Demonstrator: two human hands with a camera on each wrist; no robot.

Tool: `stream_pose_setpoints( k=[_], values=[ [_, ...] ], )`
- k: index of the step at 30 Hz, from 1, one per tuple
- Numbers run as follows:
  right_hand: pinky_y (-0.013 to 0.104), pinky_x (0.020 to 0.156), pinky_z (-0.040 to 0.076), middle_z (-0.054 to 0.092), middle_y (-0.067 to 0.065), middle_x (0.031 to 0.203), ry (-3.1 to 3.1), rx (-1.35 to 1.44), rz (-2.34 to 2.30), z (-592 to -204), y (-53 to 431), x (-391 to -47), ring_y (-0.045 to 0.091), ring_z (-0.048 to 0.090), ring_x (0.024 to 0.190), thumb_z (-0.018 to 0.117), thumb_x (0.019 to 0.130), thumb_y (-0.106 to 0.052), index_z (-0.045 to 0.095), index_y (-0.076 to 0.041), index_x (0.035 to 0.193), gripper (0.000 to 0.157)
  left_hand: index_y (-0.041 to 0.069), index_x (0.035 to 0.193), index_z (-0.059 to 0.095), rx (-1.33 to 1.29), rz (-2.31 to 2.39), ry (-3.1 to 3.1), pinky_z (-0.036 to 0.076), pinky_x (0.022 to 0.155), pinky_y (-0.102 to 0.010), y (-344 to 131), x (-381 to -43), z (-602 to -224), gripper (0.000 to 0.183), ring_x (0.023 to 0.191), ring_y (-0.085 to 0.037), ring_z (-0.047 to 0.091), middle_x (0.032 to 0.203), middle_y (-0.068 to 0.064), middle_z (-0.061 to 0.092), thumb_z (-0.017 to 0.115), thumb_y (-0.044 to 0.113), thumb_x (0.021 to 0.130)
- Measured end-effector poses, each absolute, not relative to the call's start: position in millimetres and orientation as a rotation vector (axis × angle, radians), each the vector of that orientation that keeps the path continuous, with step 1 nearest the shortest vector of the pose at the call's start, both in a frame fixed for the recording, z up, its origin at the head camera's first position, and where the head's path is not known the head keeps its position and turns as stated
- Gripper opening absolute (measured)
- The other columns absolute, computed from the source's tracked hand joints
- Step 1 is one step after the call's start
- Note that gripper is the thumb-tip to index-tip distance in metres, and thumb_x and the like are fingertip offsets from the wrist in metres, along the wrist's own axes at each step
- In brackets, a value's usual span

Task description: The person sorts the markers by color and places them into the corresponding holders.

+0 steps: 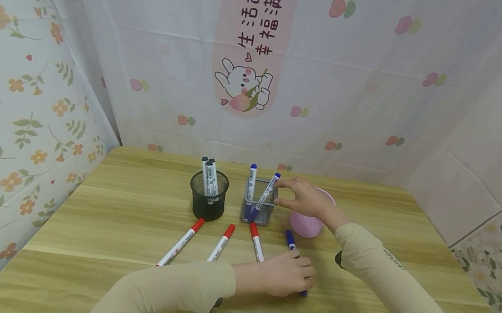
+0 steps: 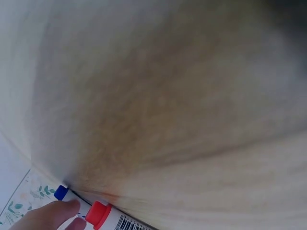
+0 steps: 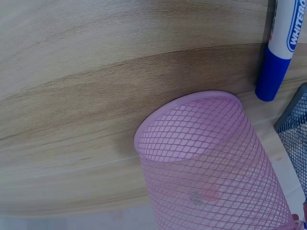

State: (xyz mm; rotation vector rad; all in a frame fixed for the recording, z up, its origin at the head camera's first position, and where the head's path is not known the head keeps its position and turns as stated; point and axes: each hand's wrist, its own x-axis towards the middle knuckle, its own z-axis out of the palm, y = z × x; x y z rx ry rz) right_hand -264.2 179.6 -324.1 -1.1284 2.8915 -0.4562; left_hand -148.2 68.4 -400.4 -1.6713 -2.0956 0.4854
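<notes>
My left hand [image 1: 282,274] pinches a blue whiteboard marker [image 1: 290,239] that lies on the table, its middle hidden by the fingers. In the left wrist view, the thumb [image 2: 50,214] touches its white barrel. At the grey square mesh pen holder [image 1: 264,219], my right hand [image 1: 303,198] has thumb and forefinger spread apart beside the top of a leaning blue marker [image 1: 267,192]. Another blue marker [image 1: 251,184] stands in that holder. Behind the right hand is a pink mesh pen holder [image 1: 305,226], partly covered by it.
A black round mesh pen holder [image 1: 202,207] with several black-capped markers [image 1: 212,183] stands on the left. Red markers lie on the wooden table [image 1: 114,214]: one at left [image 1: 181,243], one in the middle [image 1: 222,243], one near the left hand [image 1: 257,243]. A printed curtain [image 1: 160,57] hangs behind.
</notes>
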Motion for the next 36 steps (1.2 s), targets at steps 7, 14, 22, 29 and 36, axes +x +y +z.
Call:
stream_pose_setpoints(
  k=[7,14,22,29,36],
  values=[
    [0.044,0.091,0.034,0.052,0.006,0.119,2.890,-1.120,-0.463,-324,180,-264,0.028,0.043,0.113,0.061,0.083,-0.031,0.055,-0.008,0.118,0.042,0.032,0.105,0.057,-1.670,0.537,-2.114,0.034,0.071,-0.022,66,-147,-400,0.025,0.092,-0.006,0.046,0.105,0.014,0.053,0.058,0.040,0.081],
    [0.044,0.091,0.035,0.051,0.007,0.120,2.889,-1.117,-0.462,-324,180,-264,0.028,0.042,0.113,0.061,0.083,-0.032,0.054,-0.009,0.118,0.043,0.032,0.109,0.055,-1.687,0.563,-2.119,0.034,0.073,-0.021,66,-143,-397,0.026,0.091,-0.005,0.047,0.104,0.016,0.054,0.055,0.039,0.084],
    [0.044,0.090,0.035,0.053,0.006,0.118,2.892,-1.126,-0.459,-324,179,-263,0.028,0.044,0.111,0.061,0.083,-0.031,0.055,-0.008,0.118,0.042,0.032,0.107,0.053,-1.739,0.530,-2.032,0.035,0.068,-0.019,62,-139,-395,0.021,0.084,-0.004,0.051,0.097,0.016,0.056,0.052,0.034,0.086],
    [0.045,0.092,0.033,0.051,0.007,0.121,2.892,-1.091,-0.462,-323,178,-261,0.029,0.041,0.114,0.060,0.083,-0.032,0.055,-0.009,0.118,0.042,0.029,0.108,0.052,-1.743,0.443,-1.983,0.035,0.064,-0.017,60,-138,-379,0.019,0.080,-0.001,0.053,0.092,0.018,0.057,0.048,0.029,0.090],
    [0.045,0.092,0.032,0.052,0.006,0.120,2.894,-1.126,-0.461,-323,179,-262,0.029,0.041,0.114,0.060,0.083,-0.032,0.055,-0.009,0.118,0.042,0.024,0.104,0.054,-1.767,0.219,-2.064,0.037,0.069,-0.016,50,-134,-355,0.016,0.075,-0.002,0.052,0.088,0.015,0.057,0.049,0.031,0.090]
  ],
)
